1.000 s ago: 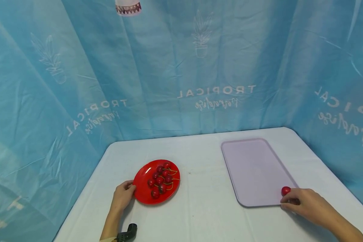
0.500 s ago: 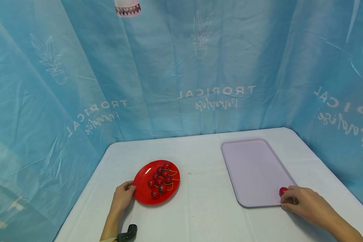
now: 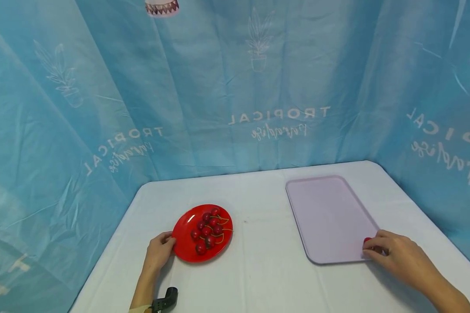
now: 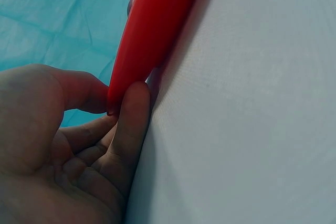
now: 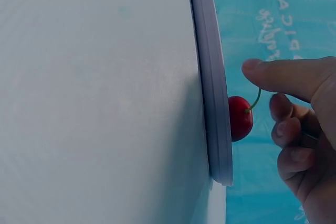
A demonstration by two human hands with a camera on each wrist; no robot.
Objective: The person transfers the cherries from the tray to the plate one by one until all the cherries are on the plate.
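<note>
- The right hand (image 3: pixel 395 256) lies at the near right corner of the lilac tray (image 3: pixel 329 217); its grip is narrow, fingers curled around the green stem of a single cherry (image 3: pixel 367 240); in the right wrist view that cherry (image 5: pixel 240 118) sits just inside the tray's rim (image 5: pixel 212 103), with the thumb stretched above it and the other fingers bent beside it; whether the fruit rests on the tray floor or hangs just over it cannot be told
- The left hand (image 3: pixel 159 253) rests on the bench (image 3: pixel 266 269) at the left edge of the red plate (image 3: pixel 184 243); its grip pinches the plate's rim, thumb on top and a finger beneath, as the left wrist view shows (image 4: pixel 134 108)
- The plate carries a cluster of dark red cherries (image 3: pixel 208 228) with thin stems; plate and tray stand well apart on the white bench
- A blue curtain (image 3: pixel 235 87) printed with plants and the word TROPICAL hangs behind the bench
</note>
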